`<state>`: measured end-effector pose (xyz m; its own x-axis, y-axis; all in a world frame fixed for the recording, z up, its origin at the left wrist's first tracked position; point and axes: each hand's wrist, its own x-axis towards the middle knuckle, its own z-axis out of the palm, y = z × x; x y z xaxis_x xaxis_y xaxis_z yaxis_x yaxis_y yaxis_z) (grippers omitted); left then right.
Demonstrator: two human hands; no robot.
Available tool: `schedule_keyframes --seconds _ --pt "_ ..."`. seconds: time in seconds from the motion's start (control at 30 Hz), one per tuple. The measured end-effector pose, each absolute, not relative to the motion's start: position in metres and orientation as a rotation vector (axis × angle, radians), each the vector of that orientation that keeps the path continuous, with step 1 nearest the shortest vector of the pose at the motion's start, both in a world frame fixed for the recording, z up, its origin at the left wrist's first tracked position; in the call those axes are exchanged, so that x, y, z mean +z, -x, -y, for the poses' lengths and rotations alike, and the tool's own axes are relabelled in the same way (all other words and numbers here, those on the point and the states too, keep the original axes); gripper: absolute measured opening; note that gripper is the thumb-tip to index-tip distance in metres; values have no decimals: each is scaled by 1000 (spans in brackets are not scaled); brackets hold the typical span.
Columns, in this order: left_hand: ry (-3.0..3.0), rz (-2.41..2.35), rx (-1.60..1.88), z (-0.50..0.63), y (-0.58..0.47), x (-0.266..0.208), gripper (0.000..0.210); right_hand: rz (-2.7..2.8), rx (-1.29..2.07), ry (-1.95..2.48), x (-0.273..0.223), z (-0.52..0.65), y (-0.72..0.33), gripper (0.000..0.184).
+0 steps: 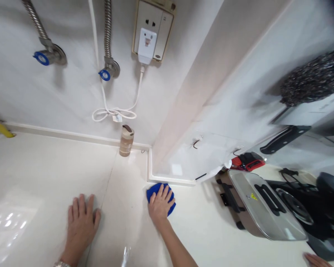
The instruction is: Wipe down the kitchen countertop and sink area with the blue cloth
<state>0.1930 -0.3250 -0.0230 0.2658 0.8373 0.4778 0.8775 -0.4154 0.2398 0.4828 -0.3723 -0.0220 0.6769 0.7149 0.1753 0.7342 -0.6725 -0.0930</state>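
Note:
My right hand [161,204] presses a blue cloth [171,209] against the white countertop [125,218], close to the corner of the wall ledge. Its fingers lie over the cloth, and the blue edges stick out around them. Palm down on the counter to the left rests my left hand [82,218], with nothing in it and its thumb held apart from the fingers. A watch band [61,264] shows at that wrist. Behind the hands, a brownish lidded bottle [127,141] stands by the back wall.
At right sits a lidded electric cooker [267,204] beside a black stove [295,200]. Another person's hand [316,259] shows at the lower right. A knife [285,140] and a fluffy duster [313,78] hang there. A plugged socket [153,31] and a looped cord [114,111] are above.

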Motion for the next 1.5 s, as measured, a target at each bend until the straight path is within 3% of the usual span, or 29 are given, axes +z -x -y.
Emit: schedule_keyframes --seconds 0.17,0.37,0.53,0.67,0.73,0.87,1.03,1.23,1.5 --pt "2416 1606 -858 324 -191 -27 62 1517 -23 2501 -11 378 -454 65" --pt "2380 1591 -890 325 -189 -26 59 1897 -92 2063 -8 423 -454 76" --pt "2361 1597 -943 325 -188 -32 58 1781 -224 1892 -25 451 -462 43" --pt "2357 1581 -1006 324 -187 -36 59 1644 -88 1758 -33 452 -490 29" --pt "2363 1571 -1022 323 -187 -37 61 1406 -40 1815 -32 452 -514 33" --pt "2369 1584 -1051 323 -186 -34 62 916 -102 1999 -23 456 -575 56" --pt "2387 1599 -1016 324 -189 -29 66 754 -246 2078 -6 447 -648 70" --pt "2393 1582 -961 324 -191 -22 72 839 -349 2136 -9 412 -665 72" --pt "2452 1612 -909 325 -193 -17 70 1092 -408 2194 -17 387 -599 53"
